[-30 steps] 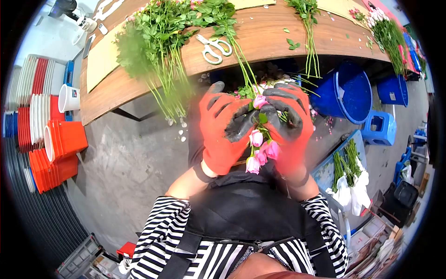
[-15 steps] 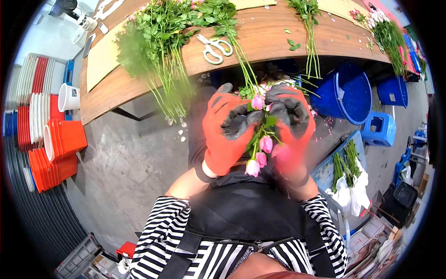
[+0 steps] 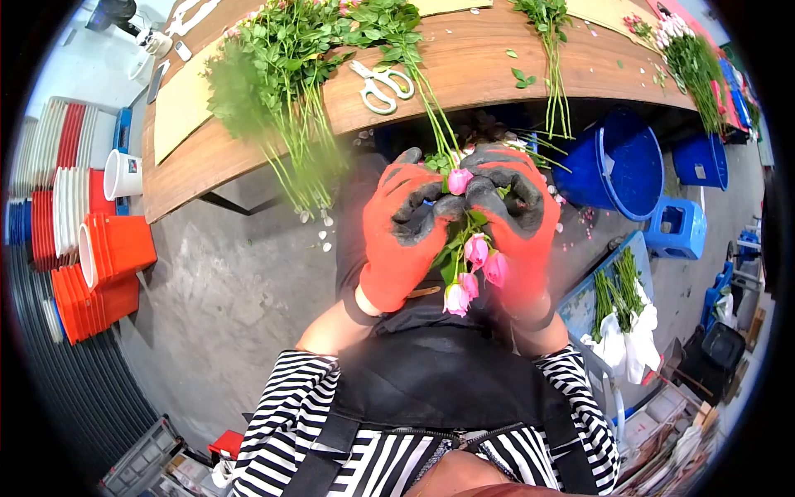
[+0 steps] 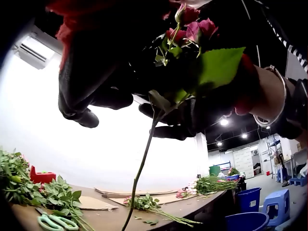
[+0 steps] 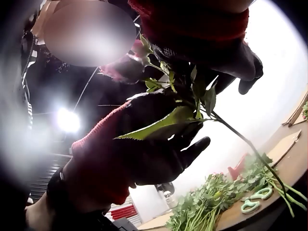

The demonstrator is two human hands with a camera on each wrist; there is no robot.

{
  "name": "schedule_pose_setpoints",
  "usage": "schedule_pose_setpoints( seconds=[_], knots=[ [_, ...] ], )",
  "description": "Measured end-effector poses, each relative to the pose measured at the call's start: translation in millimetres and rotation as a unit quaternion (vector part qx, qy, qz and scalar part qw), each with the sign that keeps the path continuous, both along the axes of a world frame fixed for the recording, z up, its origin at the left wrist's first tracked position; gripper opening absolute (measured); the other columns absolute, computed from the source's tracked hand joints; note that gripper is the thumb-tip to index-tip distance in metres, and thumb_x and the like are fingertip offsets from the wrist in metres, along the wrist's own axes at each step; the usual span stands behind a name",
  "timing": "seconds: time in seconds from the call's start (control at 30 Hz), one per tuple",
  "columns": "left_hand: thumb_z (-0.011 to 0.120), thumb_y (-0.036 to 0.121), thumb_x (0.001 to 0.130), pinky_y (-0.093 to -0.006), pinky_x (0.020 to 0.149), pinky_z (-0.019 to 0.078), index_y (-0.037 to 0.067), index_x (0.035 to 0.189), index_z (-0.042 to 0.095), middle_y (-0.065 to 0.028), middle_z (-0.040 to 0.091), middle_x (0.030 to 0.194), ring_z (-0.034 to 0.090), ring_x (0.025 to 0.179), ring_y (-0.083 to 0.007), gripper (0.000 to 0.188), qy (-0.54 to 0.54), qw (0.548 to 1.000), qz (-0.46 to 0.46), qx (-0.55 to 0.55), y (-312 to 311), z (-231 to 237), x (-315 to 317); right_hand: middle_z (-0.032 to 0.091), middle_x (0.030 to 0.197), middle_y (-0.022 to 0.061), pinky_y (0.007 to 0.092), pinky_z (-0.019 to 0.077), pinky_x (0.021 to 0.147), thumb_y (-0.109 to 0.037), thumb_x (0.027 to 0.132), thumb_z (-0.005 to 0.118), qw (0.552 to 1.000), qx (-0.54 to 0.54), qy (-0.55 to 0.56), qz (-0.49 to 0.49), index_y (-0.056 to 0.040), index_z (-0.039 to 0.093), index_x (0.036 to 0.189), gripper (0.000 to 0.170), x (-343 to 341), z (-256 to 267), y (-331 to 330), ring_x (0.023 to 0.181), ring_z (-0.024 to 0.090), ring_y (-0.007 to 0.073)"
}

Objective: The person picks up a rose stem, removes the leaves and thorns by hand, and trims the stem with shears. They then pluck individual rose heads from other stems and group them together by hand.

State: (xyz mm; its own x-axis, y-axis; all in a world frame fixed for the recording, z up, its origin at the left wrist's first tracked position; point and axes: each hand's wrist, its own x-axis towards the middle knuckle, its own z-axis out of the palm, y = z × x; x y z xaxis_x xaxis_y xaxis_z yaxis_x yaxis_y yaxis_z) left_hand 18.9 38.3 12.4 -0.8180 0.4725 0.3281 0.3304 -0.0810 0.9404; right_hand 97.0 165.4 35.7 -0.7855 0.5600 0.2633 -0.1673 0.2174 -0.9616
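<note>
Gloved in red with black-coated fingers, my left hand and right hand meet in front of my apron. Between them they pinch a spray of pink roses, their fingertips at its stems and leaves. One pink bloom shows between the fingertips, while several others hang below, toward my body. In the left wrist view a bare lower stem runs down from the fingers. A broad green leaf stands out beside the hands in the right wrist view. The gloves partly hide the stems.
A wooden table ahead holds piled leafy rose stems, white-handled scissors and another stem bunch. Blue buckets and a blue stool stand right. Orange bins are left; wrapped stems lie lower right.
The right hand's fingertips drew away from the left's, then came back beside the upper bloom. The left hand moved slightly right. The hanging blooms swung and shifted a little.
</note>
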Motion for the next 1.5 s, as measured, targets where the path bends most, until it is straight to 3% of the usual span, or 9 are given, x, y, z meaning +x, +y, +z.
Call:
schedule_pose_setpoints(
  seconds=[0.27,0.43,0.53,0.67,0.87,0.9,1.03,1.13,1.5],
  knots=[
    [0.066,0.015,0.088,-0.0253,0.085,0.0448,-0.004,0.112,0.059,-0.0034,0.065,0.098,0.055,0.092,-0.0095,0.031,-0.238,0.96,-0.094,0.11,-3,-5,2,0.062,0.105,0.0063,0.0279,0.0445,0.089,0.001,0.083,0.064,0.961,-0.273,-0.031,-0.031,-0.0006,0.06,0.109,0.027,-6,-9,-4,0.1,0.056,0.0144],
    [0.07,0.025,0.088,-0.0321,0.079,0.0506,0.0,0.116,0.058,-0.0073,0.065,0.097,0.062,0.087,-0.0179,0.039,-0.314,0.939,-0.064,0.121,-5,-19,-12,0.061,0.12,0.0115,0.0306,0.0421,0.099,0.008,0.081,0.06,0.983,-0.156,0.036,-0.084,0.0019,0.056,0.122,0.041,0,-19,4,0.113,0.056,0.0191],
    [0.06,0.016,0.092,-0.0351,0.079,0.0531,0.002,0.118,0.056,-0.0088,0.063,0.1,0.063,0.088,-0.0217,0.03,-0.35,0.908,-0.063,0.219,1,-22,-18,0.06,0.119,0.0117,0.0423,0.04,0.101,-0.023,0.082,0.069,0.989,0.109,0.067,-0.067,-0.0022,0.062,0.116,0.041,22,-18,3,0.115,0.054,0.028],
    [0.053,0.02,0.095,-0.0335,0.085,0.054,0.002,0.125,0.054,-0.0105,0.064,0.113,0.064,0.1,-0.021,0.035,-0.418,0.874,-0.073,0.236,9,-20,-21,0.061,0.116,0.0108,0.0558,0.0348,0.103,-0.043,0.077,0.074,0.884,0.463,0.041,-0.054,-0.0112,0.065,0.115,0.051,33,16,2,0.115,0.053,0.035],
    [0.058,0.021,0.093,-0.0328,0.086,0.0529,0.002,0.127,0.054,-0.01,0.064,0.118,0.064,0.1,-0.0176,0.039,-0.265,0.958,-0.063,0.09,7,-26,-22,0.061,0.117,0.0127,0.0518,0.0362,0.106,-0.013,0.068,0.079,0.922,0.379,-0.007,-0.078,-0.0063,0.068,0.105,0.039,-3,19,-16,0.118,0.053,0.0349],
    [0.063,0.009,0.09,-0.0283,0.083,0.0509,0.0,0.112,0.062,-0.0049,0.066,0.104,0.062,0.095,-0.0129,0.024,-0.308,0.933,-0.048,0.18,13,-21,-18,0.061,0.114,0.0107,0.0465,0.0379,0.103,-0.009,0.065,0.08,0.942,0.325,0.009,-0.08,-0.009,0.069,0.105,0.042,-6,12,-11,0.115,0.053,0.0334],
    [0.066,0.001,0.084,-0.0314,0.092,0.0479,0.002,0.132,0.048,-0.0071,0.059,0.121,0.057,0.11,-0.0148,0.052,-0.462,0.8,-0.223,0.312,11,-5,-20,0.06,0.112,0.0117,0.0332,0.0444,0.096,0.004,0.07,0.073,0.999,0.042,0.026,0.016,0.0005,0.064,0.109,0.04,-9,10,5,0.111,0.057,0.0241],
    [0.069,-0.004,0.078,-0.0324,0.093,0.0481,0.003,0.135,0.046,-0.0066,0.059,0.121,0.057,0.112,-0.0162,0.061,-0.324,0.921,-0.191,0.102,10,-18,-24,0.06,0.113,0.0107,0.0327,0.0456,0.094,0.004,0.072,0.073,0.998,-0.017,0.049,0.047,0.0023,0.063,0.11,0.039,-15,-1,15,0.108,0.059,0.0214],
    [0.07,-0.004,0.074,-0.029,0.082,0.0518,0.0,0.119,0.059,-0.0049,0.067,0.102,0.064,0.091,-0.0135,0.046,-0.229,0.962,-0.032,0.143,13,-23,-11,0.061,0.115,0.0098,0.0335,0.044,0.098,-0.003,0.07,0.074,0.999,-0.012,0.032,-0.01,-0.0015,0.064,0.115,0.046,-16,-5,13,0.113,0.056,0.0245]
  ],
)
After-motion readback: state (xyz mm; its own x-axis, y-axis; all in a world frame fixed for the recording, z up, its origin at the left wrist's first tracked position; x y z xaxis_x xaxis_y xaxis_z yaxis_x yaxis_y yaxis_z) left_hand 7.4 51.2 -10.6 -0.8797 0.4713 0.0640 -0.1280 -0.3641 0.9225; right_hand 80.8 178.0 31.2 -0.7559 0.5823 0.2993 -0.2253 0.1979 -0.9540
